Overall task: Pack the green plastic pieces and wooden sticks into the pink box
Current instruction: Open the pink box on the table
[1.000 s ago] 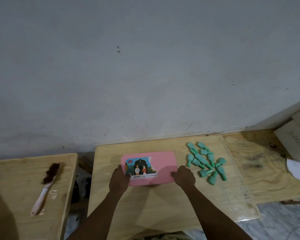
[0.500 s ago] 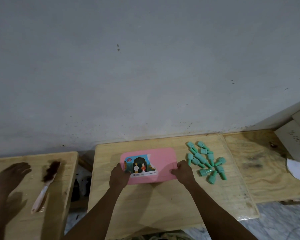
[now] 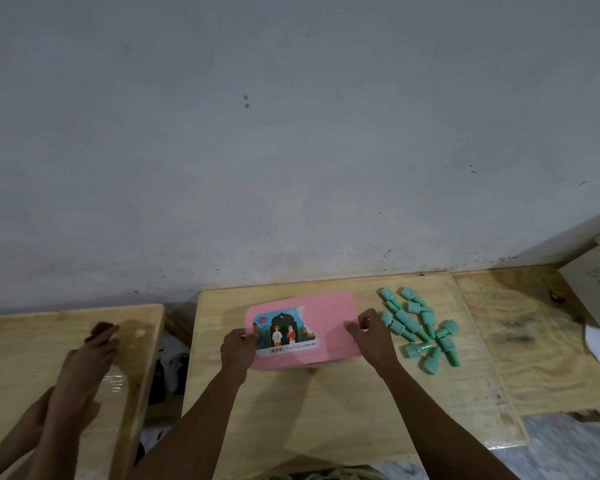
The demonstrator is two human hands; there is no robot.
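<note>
Left fingers [image 3: 247,337], right fingers [image 3: 354,329] on smooth, round-cornered pink box [image 3: 326,327]

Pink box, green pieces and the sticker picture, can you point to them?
Pink box [image 3: 329,317]: head view, bare lid right of the sticker.
Green pieces [image 3: 402,317]: head view, a piece mid-pile.
Sticker picture [image 3: 283,327]: head view, the dark archway.

One pink box [image 3: 326,317] with one printed label [image 3: 286,332] is shown on the middle table [image 3: 309,410] of three wooden tables. About thirteen green plastic pieces [image 3: 404,318] are counted near its right edge; overlap prevents exactness. Three hands are seen: left hand [image 3: 238,351], right hand [image 3: 371,344], another person's hand [image 3: 90,351].
</note>
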